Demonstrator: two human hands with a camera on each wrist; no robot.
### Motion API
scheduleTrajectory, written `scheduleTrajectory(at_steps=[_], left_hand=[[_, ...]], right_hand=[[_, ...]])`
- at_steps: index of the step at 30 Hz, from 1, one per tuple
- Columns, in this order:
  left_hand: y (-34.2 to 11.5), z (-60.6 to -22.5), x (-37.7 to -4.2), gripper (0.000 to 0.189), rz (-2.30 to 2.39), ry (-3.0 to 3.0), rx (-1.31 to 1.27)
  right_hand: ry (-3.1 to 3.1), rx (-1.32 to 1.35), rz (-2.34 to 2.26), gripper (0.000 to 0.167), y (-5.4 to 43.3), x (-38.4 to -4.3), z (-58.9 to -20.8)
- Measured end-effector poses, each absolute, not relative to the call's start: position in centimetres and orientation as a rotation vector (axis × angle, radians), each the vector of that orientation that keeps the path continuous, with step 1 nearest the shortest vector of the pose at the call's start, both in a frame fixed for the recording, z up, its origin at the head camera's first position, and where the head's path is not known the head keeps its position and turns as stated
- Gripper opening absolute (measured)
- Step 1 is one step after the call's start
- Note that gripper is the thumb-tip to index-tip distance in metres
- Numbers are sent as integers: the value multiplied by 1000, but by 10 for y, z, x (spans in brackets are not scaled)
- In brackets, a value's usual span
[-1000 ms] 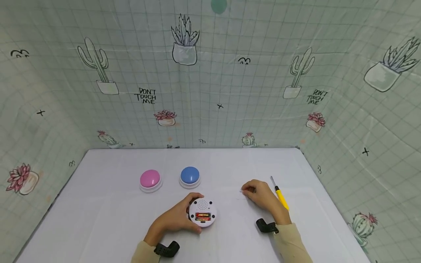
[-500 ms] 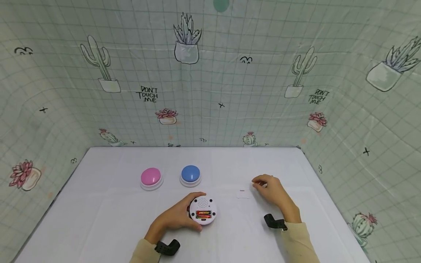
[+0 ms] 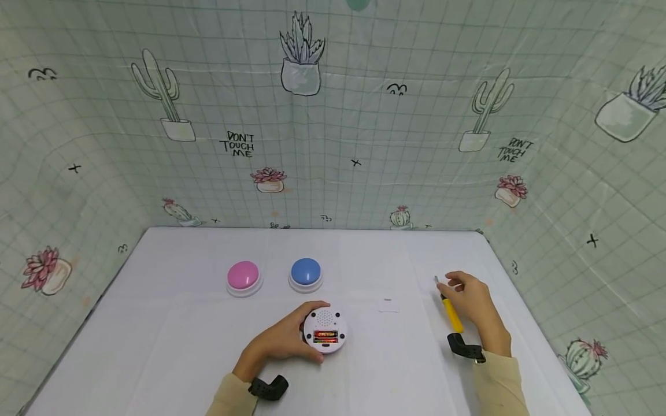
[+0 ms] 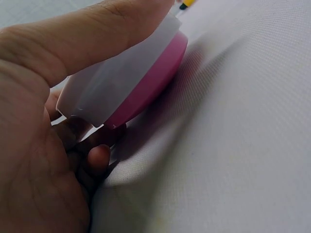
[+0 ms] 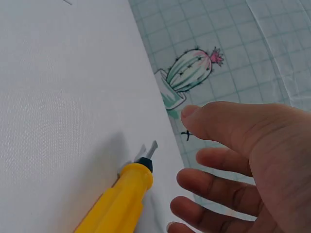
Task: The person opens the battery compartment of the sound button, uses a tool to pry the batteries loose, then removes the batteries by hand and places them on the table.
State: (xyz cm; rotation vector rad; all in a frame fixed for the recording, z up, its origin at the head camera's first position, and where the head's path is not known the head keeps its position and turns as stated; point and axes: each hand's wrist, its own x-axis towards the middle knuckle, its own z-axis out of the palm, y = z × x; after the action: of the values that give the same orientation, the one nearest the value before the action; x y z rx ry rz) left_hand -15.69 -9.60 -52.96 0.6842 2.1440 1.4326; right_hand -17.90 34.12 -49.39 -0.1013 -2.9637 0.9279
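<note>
My left hand (image 3: 285, 336) grips a round white push-button device (image 3: 324, 316) by its sides, thumb at the near edge. Its underside faces up, with a speaker grille, dark round spots at the edge and an uncovered bay holding two red batteries (image 3: 325, 337). The left wrist view shows its pink dome (image 4: 150, 85) pointing down, close over the table. My right hand (image 3: 470, 300) hovers beside a screwdriver (image 3: 451, 315) with a yellow handle. In the right wrist view the fingers are spread apart and hold nothing, and the screwdriver's handle (image 5: 116, 199) lies left of them.
A pink-domed button (image 3: 243, 275) and a blue-domed button (image 3: 306, 271) stand dome up toward the back of the white table (image 3: 156, 323). A small, thin white piece (image 3: 388, 306) lies between the hands. Cactus-print cloth (image 3: 343, 127) walls the back and sides.
My right hand has left the small white piece on the table and moved right to the screwdriver. My left hand keeps its grip on the upturned device. The head view has shifted slightly.
</note>
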Motion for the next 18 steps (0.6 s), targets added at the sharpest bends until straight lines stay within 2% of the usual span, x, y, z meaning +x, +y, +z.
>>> scheduleTrajectory(at_steps=[6, 18], left_hand=[[-95, -528, -157, 107, 1429, 2139, 669], [-92, -528, -158, 106, 1435, 2129, 676]], right_hand=[[-3072, -204, 958, 59, 352, -178, -494], [-3062, -306, 1041, 55, 363, -159, -505]])
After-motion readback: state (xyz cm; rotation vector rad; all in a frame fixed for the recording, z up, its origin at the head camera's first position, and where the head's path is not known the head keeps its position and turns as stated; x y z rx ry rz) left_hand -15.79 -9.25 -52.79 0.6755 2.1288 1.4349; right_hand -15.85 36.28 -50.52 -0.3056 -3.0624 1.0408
